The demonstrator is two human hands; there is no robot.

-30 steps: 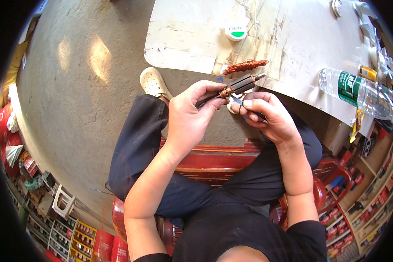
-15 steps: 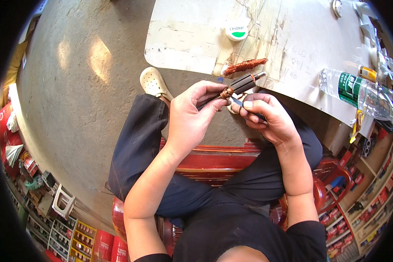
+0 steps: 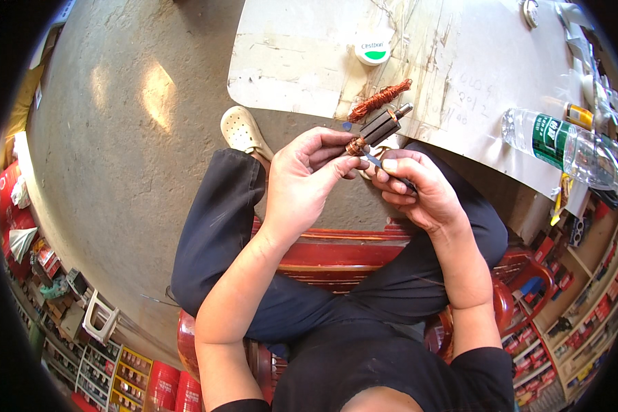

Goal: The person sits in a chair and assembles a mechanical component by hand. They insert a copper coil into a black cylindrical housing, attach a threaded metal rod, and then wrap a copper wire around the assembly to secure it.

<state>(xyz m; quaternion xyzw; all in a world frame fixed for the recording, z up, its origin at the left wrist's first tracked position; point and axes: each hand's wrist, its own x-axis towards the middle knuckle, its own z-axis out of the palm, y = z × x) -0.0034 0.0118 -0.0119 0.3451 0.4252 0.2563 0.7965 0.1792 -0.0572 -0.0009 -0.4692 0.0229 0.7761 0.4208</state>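
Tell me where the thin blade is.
In the head view, right of centre, the thin blade is in the right hand, its tip by the copper-ended metal part in the left hand.

A rough grey concrete floor (image 3: 117, 172) spreads across the left, where two pale patches of light (image 3: 156, 96) lie beyond the left edge of a white table (image 3: 281, 69). The table's scuffed top is streaked brown, with a rounded near-left corner, and nearer than its front edge is a glossy red wooden seat (image 3: 323, 255). Crowded shelves (image 3: 590, 323) curve along the lower right; a yellow rack (image 3: 132, 374) beside red containers (image 3: 163, 384) fills the lower left.
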